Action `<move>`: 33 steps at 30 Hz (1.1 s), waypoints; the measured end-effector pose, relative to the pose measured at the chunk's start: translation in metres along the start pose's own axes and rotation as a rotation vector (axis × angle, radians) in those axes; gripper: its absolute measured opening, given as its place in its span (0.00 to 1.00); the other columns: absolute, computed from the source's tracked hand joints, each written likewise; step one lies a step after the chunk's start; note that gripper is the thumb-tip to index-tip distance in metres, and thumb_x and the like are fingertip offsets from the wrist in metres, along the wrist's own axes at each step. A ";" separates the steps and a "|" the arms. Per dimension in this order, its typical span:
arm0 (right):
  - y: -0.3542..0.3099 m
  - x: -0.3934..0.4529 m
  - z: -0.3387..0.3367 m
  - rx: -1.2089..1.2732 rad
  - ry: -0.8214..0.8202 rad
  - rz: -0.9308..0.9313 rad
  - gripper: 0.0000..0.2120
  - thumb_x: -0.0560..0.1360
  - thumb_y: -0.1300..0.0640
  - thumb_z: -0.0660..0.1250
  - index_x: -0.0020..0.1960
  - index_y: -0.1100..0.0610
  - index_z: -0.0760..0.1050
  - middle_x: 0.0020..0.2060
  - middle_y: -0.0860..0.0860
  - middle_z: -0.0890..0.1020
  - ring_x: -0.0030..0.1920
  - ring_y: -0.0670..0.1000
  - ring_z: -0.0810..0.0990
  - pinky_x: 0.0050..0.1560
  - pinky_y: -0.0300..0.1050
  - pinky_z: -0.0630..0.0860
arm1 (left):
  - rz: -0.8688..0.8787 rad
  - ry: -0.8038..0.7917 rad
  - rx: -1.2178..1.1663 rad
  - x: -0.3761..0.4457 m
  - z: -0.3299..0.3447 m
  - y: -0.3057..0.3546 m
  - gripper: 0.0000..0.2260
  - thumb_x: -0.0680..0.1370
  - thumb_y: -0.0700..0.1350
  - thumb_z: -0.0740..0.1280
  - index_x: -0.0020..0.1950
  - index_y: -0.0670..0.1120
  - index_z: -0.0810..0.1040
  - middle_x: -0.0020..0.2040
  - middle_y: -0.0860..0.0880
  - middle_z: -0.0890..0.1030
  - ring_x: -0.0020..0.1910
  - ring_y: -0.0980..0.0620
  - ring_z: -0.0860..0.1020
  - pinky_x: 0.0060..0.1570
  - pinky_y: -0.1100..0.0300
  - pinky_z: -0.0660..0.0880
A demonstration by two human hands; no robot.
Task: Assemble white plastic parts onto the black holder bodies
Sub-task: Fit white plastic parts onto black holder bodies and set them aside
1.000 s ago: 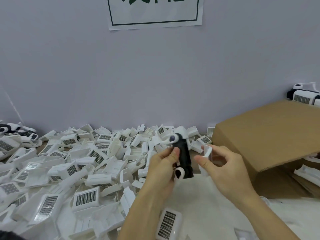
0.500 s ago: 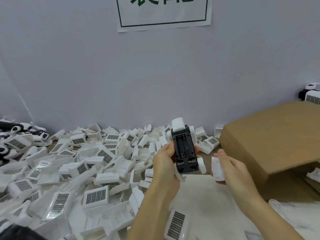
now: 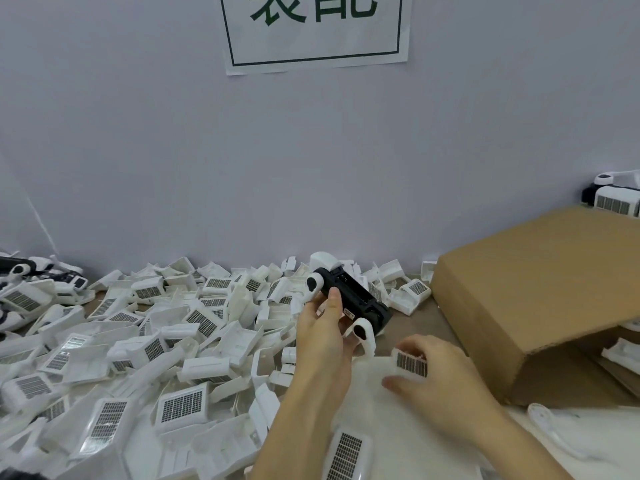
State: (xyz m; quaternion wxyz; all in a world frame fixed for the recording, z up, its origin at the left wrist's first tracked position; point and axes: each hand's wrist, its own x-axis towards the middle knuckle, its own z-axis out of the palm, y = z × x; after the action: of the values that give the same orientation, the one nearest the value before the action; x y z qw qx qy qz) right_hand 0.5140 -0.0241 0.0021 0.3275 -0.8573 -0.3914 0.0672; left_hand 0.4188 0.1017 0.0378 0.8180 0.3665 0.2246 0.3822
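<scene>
My left hand point(image 3: 325, 336) grips a black holder body point(image 3: 353, 299), held tilted above the table with its open battery bay facing up. White round pieces sit on its ends, one at the upper left and one at the lower right. My right hand point(image 3: 436, 386) is lower and to the right, near the table surface, its fingers curled round a white plastic part point(image 3: 410, 363) with a dark grid panel. The two objects are apart.
A big heap of white plastic parts point(image 3: 138, 358) with grid panels covers the table's left and back. A cardboard box point(image 3: 540, 289) lies open on its side at the right. A loose white part point(image 3: 346, 452) lies near my forearms. Finished units point(image 3: 616, 199) sit behind the box.
My left hand has tilted the black holder body from upright to slanting left. My right hand has dropped toward the table and now holds a grid-panel part.
</scene>
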 end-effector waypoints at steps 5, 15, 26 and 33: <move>-0.001 -0.003 0.003 -0.093 -0.077 -0.028 0.20 0.71 0.39 0.73 0.61 0.41 0.74 0.52 0.39 0.73 0.60 0.44 0.70 0.66 0.47 0.68 | 0.004 0.027 -0.014 0.002 -0.001 -0.002 0.13 0.82 0.43 0.65 0.66 0.40 0.76 0.48 0.44 0.85 0.46 0.45 0.84 0.41 0.49 0.83; -0.009 -0.002 -0.002 0.485 0.036 -0.150 0.39 0.70 0.48 0.78 0.75 0.41 0.62 0.65 0.35 0.72 0.67 0.37 0.70 0.64 0.32 0.68 | 0.140 -0.023 0.232 0.001 -0.005 -0.011 0.06 0.82 0.44 0.66 0.58 0.49 0.79 0.50 0.46 0.87 0.48 0.46 0.86 0.46 0.46 0.83; -0.017 -0.004 -0.002 0.558 0.046 -0.191 0.11 0.73 0.51 0.75 0.53 0.43 0.79 0.43 0.41 0.87 0.44 0.41 0.85 0.43 0.35 0.79 | 0.157 -0.294 0.463 -0.014 0.004 -0.019 0.10 0.81 0.41 0.68 0.56 0.56 0.81 0.51 0.52 0.86 0.51 0.54 0.84 0.36 0.65 0.77; -0.014 0.002 -0.006 0.905 0.117 -0.104 0.35 0.71 0.57 0.77 0.73 0.46 0.67 0.63 0.40 0.79 0.65 0.41 0.77 0.64 0.47 0.77 | 0.342 -0.366 0.675 -0.008 0.000 -0.023 0.19 0.79 0.30 0.64 0.57 0.53 0.80 0.51 0.53 0.85 0.52 0.57 0.82 0.43 0.64 0.79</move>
State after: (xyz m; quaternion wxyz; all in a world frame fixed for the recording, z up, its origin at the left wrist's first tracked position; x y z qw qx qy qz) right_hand 0.5088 -0.0193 0.0156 0.6935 -0.6095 -0.3462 0.1665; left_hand 0.4242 0.0857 0.0208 0.6032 0.7079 0.1240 0.3459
